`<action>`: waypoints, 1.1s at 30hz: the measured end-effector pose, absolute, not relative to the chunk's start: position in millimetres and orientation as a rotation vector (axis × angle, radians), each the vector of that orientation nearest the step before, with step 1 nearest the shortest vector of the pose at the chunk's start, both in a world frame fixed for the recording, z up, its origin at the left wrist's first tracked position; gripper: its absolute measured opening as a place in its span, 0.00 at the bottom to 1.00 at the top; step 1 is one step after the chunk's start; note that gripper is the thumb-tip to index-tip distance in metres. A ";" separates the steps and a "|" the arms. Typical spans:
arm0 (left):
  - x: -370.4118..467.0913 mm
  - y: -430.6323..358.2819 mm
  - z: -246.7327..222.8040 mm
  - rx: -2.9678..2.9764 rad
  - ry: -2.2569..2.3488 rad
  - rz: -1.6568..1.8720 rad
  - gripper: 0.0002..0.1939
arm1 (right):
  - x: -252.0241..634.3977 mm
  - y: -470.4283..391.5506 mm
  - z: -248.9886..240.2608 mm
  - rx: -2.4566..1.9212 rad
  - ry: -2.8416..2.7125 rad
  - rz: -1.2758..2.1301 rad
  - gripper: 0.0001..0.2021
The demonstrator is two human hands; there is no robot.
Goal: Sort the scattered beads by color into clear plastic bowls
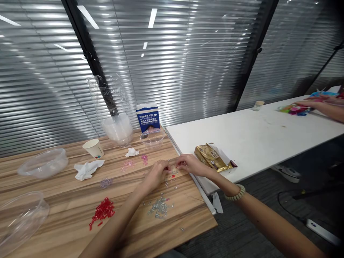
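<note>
Handling of small loose pieces, with both hands at once, appears to be the step in hand. The left hand and right hand face each other near the right edge of the wooden table, apart from one another, fingers curled down and tips drawn in towards the thumbs. Whether either pinches a piece cannot be told at this size. Scattered pale pieces lie between and just in front of the hands, a red piece among them. Nearer the person is a grey pile; a larger red pile lies left of the left forearm, with a purple cluster beyond it. As a judgement, the next move calls for a light fingertip pinch on single pieces, without sweeping neighbouring ones over the table's edge.
</note>
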State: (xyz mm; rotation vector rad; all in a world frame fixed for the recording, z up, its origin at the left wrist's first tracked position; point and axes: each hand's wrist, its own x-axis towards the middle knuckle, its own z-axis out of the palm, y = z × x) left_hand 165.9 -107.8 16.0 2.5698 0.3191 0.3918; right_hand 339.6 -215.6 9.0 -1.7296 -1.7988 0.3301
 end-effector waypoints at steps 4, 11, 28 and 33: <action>163.8 -117.3 21.1 2.560 0.320 0.387 0.09 | 338.1 -208.8 1.6 -1.724 -1.786 0.325 0.07; 166.4 -125.9 22.9 2.728 0.261 0.328 0.09 | 335.9 -209.3 -3.4 -1.695 -1.758 0.287 0.08; 172.9 -135.8 23.3 3.321 0.104 0.202 0.11 | 337.7 -205.4 -14.2 -1.711 -1.633 0.354 0.06; 151.5 -143.3 32.6 3.205 0.191 0.390 0.09 | 335.0 -209.9 -10.5 -1.707 -1.600 0.344 0.08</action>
